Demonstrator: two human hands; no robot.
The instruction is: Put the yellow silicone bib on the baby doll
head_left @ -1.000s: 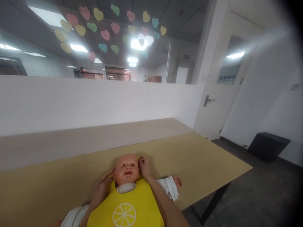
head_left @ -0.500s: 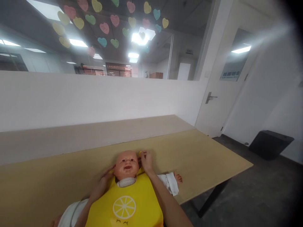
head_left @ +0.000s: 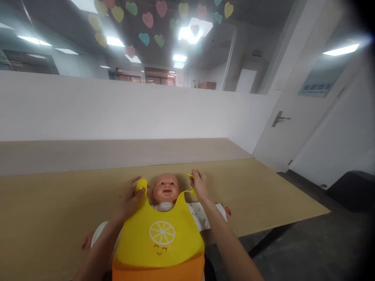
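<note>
A yellow bib (head_left: 146, 244) with a white lemon slice and a small smiling face on it covers the front of a baby doll (head_left: 166, 189). The doll lies face up on the wooden table, in white clothing, with its arms out to the sides. My left hand (head_left: 130, 199) grips the bib's left neck strap, raised beside the doll's head. On the other side, my right hand (head_left: 199, 185) is closed on the right strap, its yellow tip sticking out past the fingers. The two straps are apart. An orange pocket hangs at the bib's lower edge.
The wooden table (head_left: 249, 195) ends at a right-hand edge above a dark floor. Behind it stands a low white wall (head_left: 117, 111) under a window with heart-shaped notes. A white door (head_left: 295, 125) and a dark box (head_left: 351, 191) are to the right.
Both hands have drawn the bib straps out from beside the doll's neck, lifting them and spreading them apart. More of the bib, including its orange pocket, now shows. The camera view has shifted.
</note>
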